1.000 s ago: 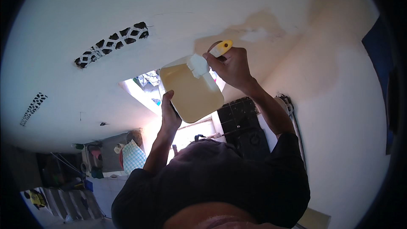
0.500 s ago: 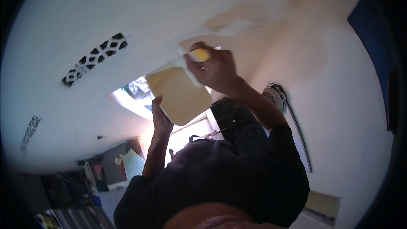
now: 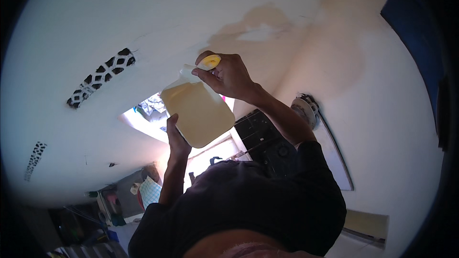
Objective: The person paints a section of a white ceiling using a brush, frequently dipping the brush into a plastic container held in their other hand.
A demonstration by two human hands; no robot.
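Note:
A cream-coloured, rounded-square tub (image 3: 200,117) is held up in front of me. My left hand (image 3: 178,138) grips its lower left side, the thumb lying along the edge. Above the tub's upper edge, my right hand (image 3: 232,76) is closed around a tool with a yellow handle end (image 3: 209,62). A flat whitish part (image 3: 188,72) shows beside its fingers, at the tub's upper edge. What kind of tool it is cannot be made out.
The pale wall (image 3: 191,19) bears a brownish damp-looking patch (image 3: 267,19) and a patterned vent (image 3: 101,77). Behind the tub is a bright opening (image 3: 155,107). A dark panel (image 3: 260,136) and a round pale object (image 3: 304,108) stand to the right; a blue panel (image 3: 413,33) is at upper right.
My right hand and the tool have shifted left and slightly down toward the tub's upper edge. The tub sits slightly lower and further left, still in my left hand.

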